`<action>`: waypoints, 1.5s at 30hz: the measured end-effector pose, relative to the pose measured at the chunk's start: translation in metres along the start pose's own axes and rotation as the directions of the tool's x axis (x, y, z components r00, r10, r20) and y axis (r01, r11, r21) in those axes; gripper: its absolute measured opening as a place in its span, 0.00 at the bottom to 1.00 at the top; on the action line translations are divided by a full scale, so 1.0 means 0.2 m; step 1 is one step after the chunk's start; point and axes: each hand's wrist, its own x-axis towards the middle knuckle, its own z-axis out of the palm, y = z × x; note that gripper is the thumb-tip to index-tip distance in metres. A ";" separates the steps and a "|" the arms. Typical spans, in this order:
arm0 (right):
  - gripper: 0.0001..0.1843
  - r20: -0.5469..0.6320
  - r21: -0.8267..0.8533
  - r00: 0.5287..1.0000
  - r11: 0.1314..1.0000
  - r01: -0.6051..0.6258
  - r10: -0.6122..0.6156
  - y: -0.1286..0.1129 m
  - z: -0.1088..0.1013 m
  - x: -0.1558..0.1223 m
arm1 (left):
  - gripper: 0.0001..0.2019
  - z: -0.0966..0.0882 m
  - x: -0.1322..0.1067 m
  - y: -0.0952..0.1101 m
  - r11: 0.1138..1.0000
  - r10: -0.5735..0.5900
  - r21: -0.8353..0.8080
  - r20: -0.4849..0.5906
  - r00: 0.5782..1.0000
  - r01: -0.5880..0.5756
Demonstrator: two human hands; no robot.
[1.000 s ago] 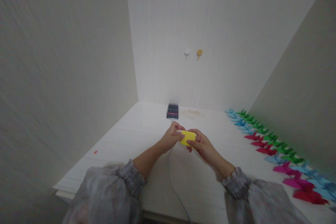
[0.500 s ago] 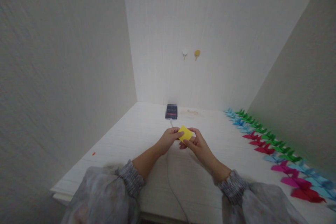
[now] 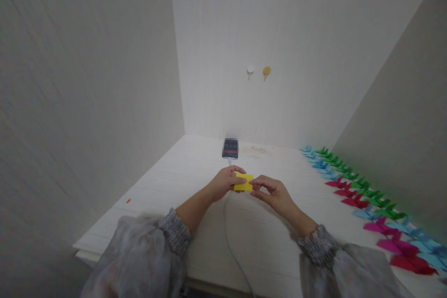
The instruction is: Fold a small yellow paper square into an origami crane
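Note:
A small yellow square of paper (image 3: 245,186) is held up above the white table, its edges now roughly level. My left hand (image 3: 225,183) is closed on its left side, with the thumb lying across the front. At the right edge, my right hand (image 3: 271,191) has bent fingers touching the paper. Its index fingertip is at the edge and the thumb is by the lower right corner. The paper's back and the fingers behind it are hidden.
A phone (image 3: 230,148) lies near the back wall, with a pale cable (image 3: 228,237) running under my hands to the front edge. Rows of folded paper cranes (image 3: 356,201) in green, blue, red and pink line the right side. An orange scrap (image 3: 128,200) lies at left.
The yellow paper has turned from a diamond position to edges level. My right hand has shifted right, from under and behind the paper to its right edge. The view has moved slightly.

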 end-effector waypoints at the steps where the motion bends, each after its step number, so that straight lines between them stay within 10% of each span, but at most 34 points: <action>1: 0.12 0.000 0.002 1.000 1.000 -0.007 0.007 0.00 0.00 0.00 | 0.20 0.00 0.00 0.00 1.000 0.011 0.026 -0.005 1.000 -0.011; 15: 0.09 0.123 0.291 0.926 0.879 -0.377 0.357 -0.01 0.03 0.00 | 0.17 0.00 0.01 -0.02 0.976 0.037 0.214 0.060 0.998 -0.049; 45: 0.09 -0.192 0.075 0.939 0.959 -0.274 0.284 0.03 0.06 0.01 | 0.21 0.02 -0.01 -0.01 0.997 0.035 0.064 0.166 0.985 -0.046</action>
